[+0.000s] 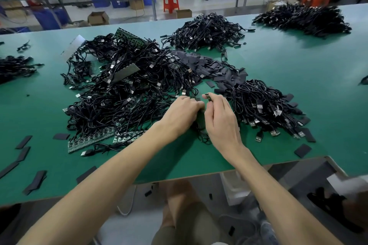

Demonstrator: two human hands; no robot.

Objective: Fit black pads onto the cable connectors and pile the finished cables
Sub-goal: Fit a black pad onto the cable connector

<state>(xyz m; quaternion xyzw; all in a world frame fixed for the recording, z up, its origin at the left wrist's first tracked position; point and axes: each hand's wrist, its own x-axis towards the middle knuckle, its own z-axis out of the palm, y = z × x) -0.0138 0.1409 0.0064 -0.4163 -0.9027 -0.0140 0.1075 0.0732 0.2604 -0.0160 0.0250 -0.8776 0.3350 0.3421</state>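
A cable connector (207, 97) is pinched at the fingertips of the right grip (221, 119), just above the counter (278, 61). The left grip (183, 111) is curled beside it, and what it holds cannot be told. The cable is judged light and limp, so it is best held by its stiff connector. Black pads (219, 67) lie beyond, and tangled cable piles (127, 85) crowd both sides.

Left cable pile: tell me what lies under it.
Green circuit board panels poke out beneath the cable pile at its near and far edges; cables hide the rest.
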